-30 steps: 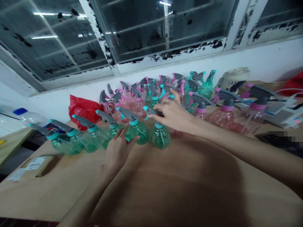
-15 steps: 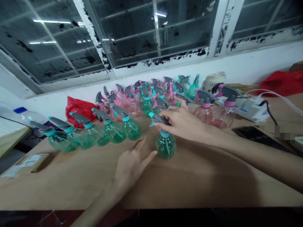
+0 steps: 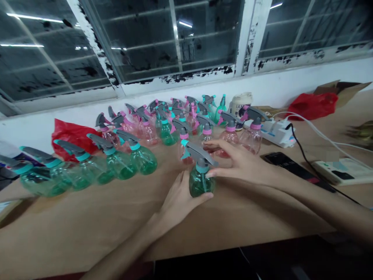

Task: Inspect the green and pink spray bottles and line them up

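A green spray bottle [image 3: 201, 181] with a grey trigger head and turquoise collar stands upright in front of me. My left hand [image 3: 178, 200] is closed round the lower left of its body, the thumb across the front. At the bottle's right, my right hand [image 3: 237, 161] is open, its fingers apart behind the trigger head and its thumb by the collar. Just behind stands a pink spray bottle [image 3: 184, 136], partly hidden. To the left, several green spray bottles [image 3: 143, 159] form a slanting row.
More pink and green spray bottles [image 3: 148, 132] crowd the back of the table [image 3: 116, 221] by the wall. Red plastic bags [image 3: 72, 136] lie behind the row and at the far right. A phone [image 3: 287, 165], a white power strip [image 3: 278, 132] and cables occupy the right side.
My left hand has moved right and closed round the green bottle. My right hand has let go of the trigger head and spread its fingers. The view has swung right.
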Tool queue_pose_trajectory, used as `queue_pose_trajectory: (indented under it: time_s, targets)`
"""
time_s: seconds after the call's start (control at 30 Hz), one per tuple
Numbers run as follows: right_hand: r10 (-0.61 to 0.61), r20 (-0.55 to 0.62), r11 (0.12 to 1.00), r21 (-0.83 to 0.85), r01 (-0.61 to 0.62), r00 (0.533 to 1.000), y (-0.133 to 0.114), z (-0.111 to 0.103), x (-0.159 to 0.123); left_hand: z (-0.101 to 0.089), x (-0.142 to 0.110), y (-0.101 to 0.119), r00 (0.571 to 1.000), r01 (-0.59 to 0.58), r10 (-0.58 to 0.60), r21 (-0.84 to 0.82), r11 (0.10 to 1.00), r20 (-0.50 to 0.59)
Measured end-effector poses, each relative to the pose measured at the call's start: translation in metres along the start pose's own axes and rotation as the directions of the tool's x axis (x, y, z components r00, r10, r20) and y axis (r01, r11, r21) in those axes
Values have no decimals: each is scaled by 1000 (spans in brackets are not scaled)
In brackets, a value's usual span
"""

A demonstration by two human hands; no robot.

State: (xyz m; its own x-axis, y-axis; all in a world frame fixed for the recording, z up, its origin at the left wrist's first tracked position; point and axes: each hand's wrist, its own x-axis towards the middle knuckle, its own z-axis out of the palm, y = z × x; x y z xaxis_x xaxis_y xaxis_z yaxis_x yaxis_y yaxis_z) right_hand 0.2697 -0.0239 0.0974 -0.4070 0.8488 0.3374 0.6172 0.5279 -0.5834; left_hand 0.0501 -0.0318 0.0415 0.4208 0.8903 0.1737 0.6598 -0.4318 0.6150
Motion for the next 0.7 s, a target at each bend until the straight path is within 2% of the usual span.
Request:
queue_pose_trajectory:
  time_s: [0.1, 0.17, 0.3, 0.47, 0.7]
  targets:
    - [38, 26, 998, 47, -39, 999, 19, 5, -3, 6, 5, -2, 1000, -27, 28, -28, 999, 9]
    - [22, 12, 994, 107, -23, 1000, 26, 12, -1, 11, 8, -3, 998, -64, 65, -46, 997, 16]
    - [-60, -109, 960, 266, 87, 992, 31, 27, 10, 21, 15, -2, 997, -72, 72, -43, 997, 4]
    - [-85, -246, 926, 340, 167, 966, 29, 39, 22, 27, 21, -3, 992, -126, 126, -11, 992, 10]
    - [-132, -235, 869, 440, 227, 963, 29, 43, 32, 27, 17, -30, 979, -162, 141, 141, 977, 151]
